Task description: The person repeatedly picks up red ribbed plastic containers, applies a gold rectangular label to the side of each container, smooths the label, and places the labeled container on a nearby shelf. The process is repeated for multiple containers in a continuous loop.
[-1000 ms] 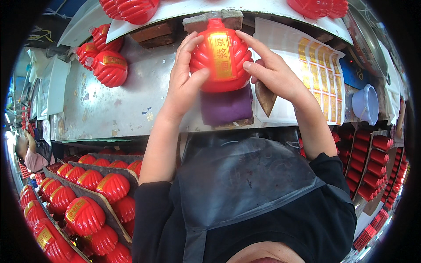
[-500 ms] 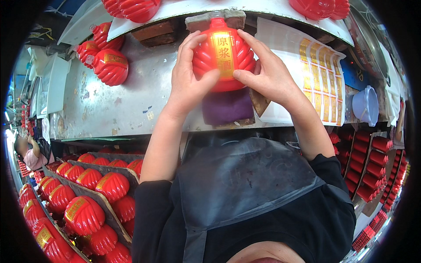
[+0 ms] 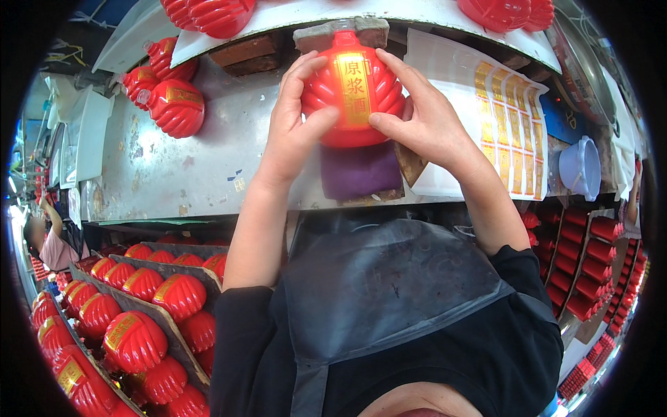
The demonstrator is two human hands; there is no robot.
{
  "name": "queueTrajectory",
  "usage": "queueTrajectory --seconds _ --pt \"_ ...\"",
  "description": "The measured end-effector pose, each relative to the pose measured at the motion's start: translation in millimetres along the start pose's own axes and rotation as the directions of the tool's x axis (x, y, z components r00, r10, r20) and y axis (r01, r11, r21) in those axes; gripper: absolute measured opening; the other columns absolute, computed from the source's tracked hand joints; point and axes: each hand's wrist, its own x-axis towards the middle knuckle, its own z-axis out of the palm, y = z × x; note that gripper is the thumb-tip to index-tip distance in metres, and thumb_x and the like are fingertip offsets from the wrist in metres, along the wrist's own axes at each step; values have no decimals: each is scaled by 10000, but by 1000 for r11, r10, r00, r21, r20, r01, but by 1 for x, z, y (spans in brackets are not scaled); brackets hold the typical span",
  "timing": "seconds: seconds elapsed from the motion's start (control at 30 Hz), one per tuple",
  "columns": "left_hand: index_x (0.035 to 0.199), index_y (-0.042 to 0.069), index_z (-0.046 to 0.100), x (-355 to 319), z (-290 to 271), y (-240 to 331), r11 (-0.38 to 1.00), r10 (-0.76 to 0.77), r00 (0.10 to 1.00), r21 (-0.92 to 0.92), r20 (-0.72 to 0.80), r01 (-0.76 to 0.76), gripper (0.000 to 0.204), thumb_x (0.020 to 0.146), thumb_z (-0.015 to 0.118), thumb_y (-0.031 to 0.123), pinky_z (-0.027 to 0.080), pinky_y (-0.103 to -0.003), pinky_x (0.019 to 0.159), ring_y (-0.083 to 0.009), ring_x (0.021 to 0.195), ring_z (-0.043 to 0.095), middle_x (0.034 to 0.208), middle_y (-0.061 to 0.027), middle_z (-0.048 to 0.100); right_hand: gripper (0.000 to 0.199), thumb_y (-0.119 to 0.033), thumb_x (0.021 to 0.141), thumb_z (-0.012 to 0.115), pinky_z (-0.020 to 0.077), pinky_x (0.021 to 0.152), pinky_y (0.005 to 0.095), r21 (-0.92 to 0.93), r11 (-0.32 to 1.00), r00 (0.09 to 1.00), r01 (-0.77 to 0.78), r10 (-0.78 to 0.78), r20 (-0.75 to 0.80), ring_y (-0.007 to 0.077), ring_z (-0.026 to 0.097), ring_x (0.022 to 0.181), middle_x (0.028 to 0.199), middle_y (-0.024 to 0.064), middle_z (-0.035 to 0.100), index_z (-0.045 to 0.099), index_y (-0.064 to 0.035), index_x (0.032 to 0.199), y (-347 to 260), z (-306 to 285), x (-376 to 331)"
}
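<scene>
A red, ribbed, round bottle (image 3: 356, 97) with a gold label lies on the bench, its neck pointing away from me against a grey block (image 3: 379, 33). My left hand (image 3: 295, 115) wraps its left side, fingers curved along the edge and thumb near the label. On the other side my right hand (image 3: 424, 115) grips it, thumb tip at the label's lower right corner. Under the bottle's near end is a purple cloth pad (image 3: 358, 170). To the right, a white backing sheet (image 3: 445, 76) carries rows of gold labels (image 3: 514, 132).
Several red bottles (image 3: 175, 108) lie at the bench's left. More sit on the white shelf (image 3: 389, 8) beyond. A pale blue bucket (image 3: 579, 168) stands at the right. Racks of red bottles (image 3: 135, 340) fill the lower left. Another person (image 3: 55, 243) is at the far left.
My left thumb has shifted slightly left, off the label's edge. The bottle stays in place between my hands. At far left, the other person's arm has risen.
</scene>
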Motion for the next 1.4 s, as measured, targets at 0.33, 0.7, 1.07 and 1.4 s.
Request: queueTrajectory --seconds 0.33,0.7,1.07,1.4 --pt "1422 49 526 1 13 8 993 -20 996 114 -91 31 730 781 846 188 403 -401 1189 -290 1424 487 1566 -161 453 877 -352 818 752 522 1025 400 -2 1000 1000 -20 20 -4 334 634 1207 1463 228 559 422 -86 1586 -2 2 0" --pt "1440 42 505 2 12 7 996 -30 996 84 -84 38 760 780 847 202 401 -408 1190 -295 1432 475 1576 -170 432 784 -261 943 732 550 811 281 228 973 997 -20 1 82 124 629 898 1380 128 609 385 -148 1637 20 -5 1" --pt "1470 44 461 0 15 4 991 -23 997 129 -74 33 864 742 880 246 402 -432 1191 -324 1448 455 1589 -189 401 709 -197 991 636 534 782 252 262 965 997 9 -28 68 82 607 840 1394 74 616 372 -177 1649 27 -1 -3" --pt "1592 96 327 15 12 12 994 -94 992 49 -89 98 990 784 865 288 419 -442 1170 -316 1421 476 1525 -217 450 426 -246 963 696 529 780 359 24 979 976 203 -200 -88 261 663 888 1048 121 648 684 -150 1377 -4 -20 19"
